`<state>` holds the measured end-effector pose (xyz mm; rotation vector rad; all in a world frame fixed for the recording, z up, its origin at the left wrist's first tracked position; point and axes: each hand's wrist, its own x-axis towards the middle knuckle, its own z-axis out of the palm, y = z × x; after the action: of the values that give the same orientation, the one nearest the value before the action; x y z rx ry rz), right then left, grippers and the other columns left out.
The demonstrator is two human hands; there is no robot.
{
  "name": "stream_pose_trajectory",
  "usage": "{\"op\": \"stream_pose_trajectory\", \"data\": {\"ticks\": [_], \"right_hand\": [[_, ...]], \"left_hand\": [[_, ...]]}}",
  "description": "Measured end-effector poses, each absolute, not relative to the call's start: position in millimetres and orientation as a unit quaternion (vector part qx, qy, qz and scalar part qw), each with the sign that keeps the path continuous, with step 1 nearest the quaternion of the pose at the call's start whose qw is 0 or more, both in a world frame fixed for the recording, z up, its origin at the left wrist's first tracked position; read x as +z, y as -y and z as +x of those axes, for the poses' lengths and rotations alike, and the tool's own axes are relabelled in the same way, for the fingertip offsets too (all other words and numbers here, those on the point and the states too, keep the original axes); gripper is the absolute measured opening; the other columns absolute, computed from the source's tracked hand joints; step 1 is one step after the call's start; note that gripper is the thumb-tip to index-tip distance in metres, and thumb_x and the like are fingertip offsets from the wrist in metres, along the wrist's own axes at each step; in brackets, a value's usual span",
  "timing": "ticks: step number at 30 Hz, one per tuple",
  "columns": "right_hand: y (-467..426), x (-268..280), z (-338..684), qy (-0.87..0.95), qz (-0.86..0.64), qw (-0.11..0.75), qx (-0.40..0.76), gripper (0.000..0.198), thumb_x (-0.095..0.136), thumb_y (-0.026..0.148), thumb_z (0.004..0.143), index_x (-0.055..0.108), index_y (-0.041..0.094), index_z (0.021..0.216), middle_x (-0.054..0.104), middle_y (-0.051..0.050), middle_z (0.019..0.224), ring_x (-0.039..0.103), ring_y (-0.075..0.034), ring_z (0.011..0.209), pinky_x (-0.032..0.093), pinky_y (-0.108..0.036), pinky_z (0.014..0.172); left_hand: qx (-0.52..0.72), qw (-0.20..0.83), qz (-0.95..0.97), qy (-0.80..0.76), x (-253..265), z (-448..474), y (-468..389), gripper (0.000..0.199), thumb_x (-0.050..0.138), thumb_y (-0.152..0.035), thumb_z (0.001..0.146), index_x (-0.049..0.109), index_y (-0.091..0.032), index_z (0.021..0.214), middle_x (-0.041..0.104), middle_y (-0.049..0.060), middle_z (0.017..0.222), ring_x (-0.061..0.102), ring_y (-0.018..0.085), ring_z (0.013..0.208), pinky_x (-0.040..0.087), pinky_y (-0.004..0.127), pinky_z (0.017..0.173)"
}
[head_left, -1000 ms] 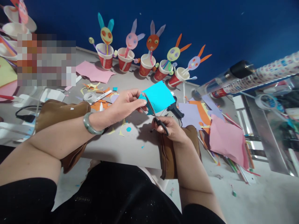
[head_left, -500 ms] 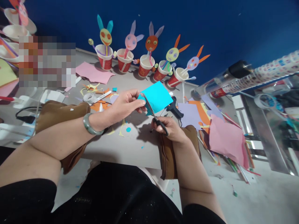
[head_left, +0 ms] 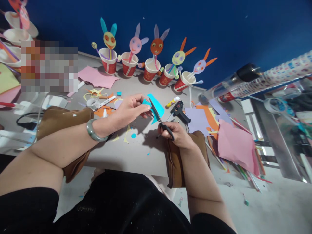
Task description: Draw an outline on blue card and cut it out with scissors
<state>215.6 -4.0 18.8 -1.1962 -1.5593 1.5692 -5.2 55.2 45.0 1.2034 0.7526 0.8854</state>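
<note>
My left hand [head_left: 136,107] pinches a turquoise sheet of paper [head_left: 158,107] between thumb and fingers above the table. In my right hand [head_left: 176,134] is a pair of scissors [head_left: 159,121] with black handles, its blades pointing up and left across the paper. The paper lies on both sides of the blades, and part of it is hidden by my left fingers. Beyond the paper lie a yellow glue stick [head_left: 172,102] with a white cap and a black glue gun [head_left: 180,113]. A small turquoise paper disc [head_left: 133,136] rests on the table nearer to me.
Several red paper cups [head_left: 151,70] with paper rabbits stand along the blue wall. Paper scraps [head_left: 97,94] and a tape roll [head_left: 92,103] lie left; purple [head_left: 196,118] and pink paper [head_left: 237,144] lie right. Brown cushioned pads [head_left: 65,122] sit under my forearms.
The turquoise paper has turned and tilted, so less of its face shows. The glue stick and glue gun behind it have come into fuller view. Both hands keep nearly the same place.
</note>
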Motion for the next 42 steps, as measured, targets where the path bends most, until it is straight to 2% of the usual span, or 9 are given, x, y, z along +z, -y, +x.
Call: {"op": "stream_pose_trajectory", "data": {"ticks": [10, 14, 23, 27, 31, 37, 42], "right_hand": [[3.3, 19.2, 212.5, 0.586, -0.442, 0.297, 0.611, 0.055, 0.078, 0.066, 0.071, 0.057, 0.016, 0.061, 0.047, 0.005, 0.055, 0.035, -0.007, 0.051, 0.026, -0.024, 0.05], [3.7, 19.7, 212.2, 0.584, -0.443, 0.279, 0.62, 0.059, 0.074, 0.071, 0.073, 0.054, 0.017, 0.06, 0.049, 0.004, 0.055, 0.036, -0.007, 0.05, 0.027, -0.025, 0.048], [3.9, 20.4, 212.2, 0.594, -0.437, 0.268, 0.62, 0.061, 0.072, 0.073, 0.075, 0.054, 0.017, 0.06, 0.051, 0.003, 0.054, 0.039, -0.007, 0.048, 0.027, -0.024, 0.047], [4.6, 17.0, 212.6, 0.587, -0.419, 0.322, 0.614, 0.059, 0.072, 0.071, 0.076, 0.051, 0.018, 0.059, 0.048, 0.004, 0.053, 0.039, -0.008, 0.047, 0.028, -0.025, 0.047], [6.1, 11.7, 213.5, 0.561, -0.423, 0.393, 0.593, 0.059, 0.072, 0.072, 0.075, 0.054, 0.018, 0.061, 0.049, 0.003, 0.055, 0.04, -0.008, 0.048, 0.027, -0.025, 0.046], [6.5, 8.0, 213.2, 0.518, -0.421, 0.465, 0.582, 0.059, 0.074, 0.073, 0.074, 0.052, 0.019, 0.06, 0.049, 0.002, 0.059, 0.039, -0.009, 0.049, 0.024, -0.024, 0.043], [2.5, 6.6, 212.5, 0.473, -0.474, 0.573, 0.473, 0.06, 0.068, 0.076, 0.076, 0.047, 0.022, 0.06, 0.047, 0.0, 0.062, 0.036, -0.01, 0.049, 0.025, -0.028, 0.044]], "left_hand": [[0.377, 0.666, 0.538, -0.353, 43.5, -4.6, -56.3, 0.007, 0.065, -0.019, 0.083, 0.059, -0.016, 0.08, 0.068, -0.001, 0.07, 0.065, 0.008, 0.062, 0.054, 0.02, 0.063], [0.375, 0.662, 0.542, -0.357, 43.6, -3.4, -56.5, 0.004, 0.064, -0.018, 0.082, 0.06, -0.016, 0.081, 0.068, -0.001, 0.073, 0.064, 0.008, 0.062, 0.053, 0.021, 0.062], [0.373, 0.623, 0.573, -0.381, 37.0, -3.1, -59.1, 0.017, 0.068, -0.018, 0.077, 0.052, -0.019, 0.072, 0.063, -0.003, 0.063, 0.062, 0.009, 0.058, 0.05, 0.021, 0.059], [0.331, 0.623, 0.599, -0.378, 31.6, -3.2, -61.6, 0.015, 0.067, -0.019, 0.074, 0.052, -0.019, 0.072, 0.063, -0.003, 0.06, 0.061, 0.01, 0.056, 0.047, 0.021, 0.055], [0.159, 0.627, 0.686, -0.332, 19.8, -4.2, -64.0, 0.012, 0.065, -0.019, 0.069, 0.053, -0.019, 0.066, 0.061, -0.003, 0.057, 0.055, 0.01, 0.051, 0.039, 0.02, 0.048], [0.082, 0.51, 0.782, -0.348, 16.1, -8.5, -64.9, 0.011, 0.061, -0.015, 0.064, 0.052, -0.02, 0.061, 0.05, -0.005, 0.054, 0.041, 0.009, 0.048, 0.026, 0.024, 0.047], [0.019, 0.456, 0.821, -0.342, 28.4, -11.0, -62.3, 0.018, 0.062, -0.014, 0.064, 0.048, -0.022, 0.056, 0.047, -0.004, 0.05, 0.036, 0.011, 0.045, 0.022, 0.029, 0.05]]}}
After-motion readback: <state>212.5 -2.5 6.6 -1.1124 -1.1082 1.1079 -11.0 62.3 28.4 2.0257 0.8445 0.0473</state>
